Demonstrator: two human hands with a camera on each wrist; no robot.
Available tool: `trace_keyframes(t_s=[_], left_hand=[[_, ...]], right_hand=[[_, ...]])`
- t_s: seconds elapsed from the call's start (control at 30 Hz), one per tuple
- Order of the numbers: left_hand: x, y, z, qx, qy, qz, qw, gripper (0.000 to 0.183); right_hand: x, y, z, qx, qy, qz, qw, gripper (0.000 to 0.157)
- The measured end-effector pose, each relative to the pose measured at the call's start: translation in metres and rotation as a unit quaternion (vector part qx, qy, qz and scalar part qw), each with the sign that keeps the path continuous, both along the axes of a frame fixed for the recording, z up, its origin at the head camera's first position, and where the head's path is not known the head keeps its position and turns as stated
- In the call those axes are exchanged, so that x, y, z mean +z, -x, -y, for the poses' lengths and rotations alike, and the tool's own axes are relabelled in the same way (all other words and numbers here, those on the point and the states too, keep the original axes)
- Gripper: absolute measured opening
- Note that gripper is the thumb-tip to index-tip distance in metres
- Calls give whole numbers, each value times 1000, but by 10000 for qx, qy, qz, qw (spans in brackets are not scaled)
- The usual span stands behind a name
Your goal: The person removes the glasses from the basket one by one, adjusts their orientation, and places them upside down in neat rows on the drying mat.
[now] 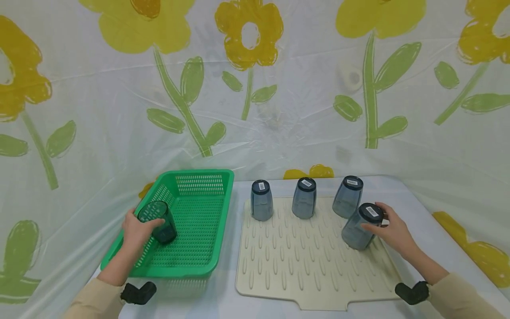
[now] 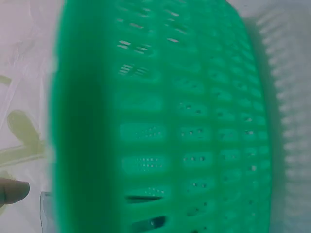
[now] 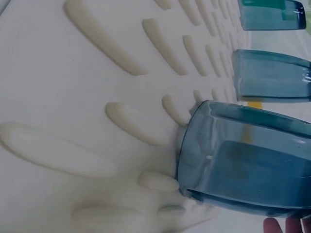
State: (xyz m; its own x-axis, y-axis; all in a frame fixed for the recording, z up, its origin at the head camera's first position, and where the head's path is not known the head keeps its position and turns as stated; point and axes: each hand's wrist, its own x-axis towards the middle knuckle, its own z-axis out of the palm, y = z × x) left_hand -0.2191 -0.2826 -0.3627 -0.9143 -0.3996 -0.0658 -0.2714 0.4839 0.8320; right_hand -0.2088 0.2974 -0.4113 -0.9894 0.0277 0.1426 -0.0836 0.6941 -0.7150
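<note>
On the left, my left hand [image 1: 137, 228] grips a blue-grey drinking glass [image 1: 166, 232], its mouth upward, over the left side of the green basket [image 1: 229, 195]. The basket's wall hides most of that glass in the left wrist view, where a thumb [image 2: 13, 191] shows at the edge. My right hand [image 1: 396, 232] holds a matching glass [image 1: 358, 232] near its base, fingers and thumb around it. This second glass is upside down, with a white label on its base. Its rim meets the ridged beige drying mat [image 3: 73, 141] in the right wrist view.
Three more upturned glasses, left [image 1: 261, 204], middle [image 1: 304, 201] and right [image 1: 348, 197], line the mat's far edge. A white-covered table [image 1: 223, 292] lies beneath everything. Behind it hangs a flower-printed sheet [image 1: 303, 119].
</note>
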Motion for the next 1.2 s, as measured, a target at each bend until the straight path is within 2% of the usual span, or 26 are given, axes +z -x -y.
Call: trace_keyframes(t_s=[0.13,0.3,0.4,0.47,0.57,0.67,0.87,1.07,1.2], left_hand=[[6,4,2,-239,-506,307,9980,94],[11,12,-1,-295,-607,472,9966,95],[10,16,-3,-177,-518,452,9975,95],[9,17,-2,-150,-515,487,9974,95],[10,18,1,-195,-590,673,9958,97],[14,19,5,-345,-648,959,9927,100],[22,24,9,-586,-568,1346,9875,106],[21,32,9,-659,-483,1364,9873,107],[18,35,8,-570,-187,1368,9888,106]], right_hand=[[2,-1,1,74,18,87,9999,85],[6,-2,0,205,51,89,9997,87],[9,-4,1,137,112,-327,9993,83],[11,-7,2,38,246,-794,9965,77],[15,-10,6,-99,479,-1551,9867,66],[19,-10,10,-156,686,-1991,9775,59],[28,-11,17,-185,960,-2187,9709,57],[32,-15,27,56,1216,-2421,9626,53],[29,-16,34,271,1420,-2444,9589,53]])
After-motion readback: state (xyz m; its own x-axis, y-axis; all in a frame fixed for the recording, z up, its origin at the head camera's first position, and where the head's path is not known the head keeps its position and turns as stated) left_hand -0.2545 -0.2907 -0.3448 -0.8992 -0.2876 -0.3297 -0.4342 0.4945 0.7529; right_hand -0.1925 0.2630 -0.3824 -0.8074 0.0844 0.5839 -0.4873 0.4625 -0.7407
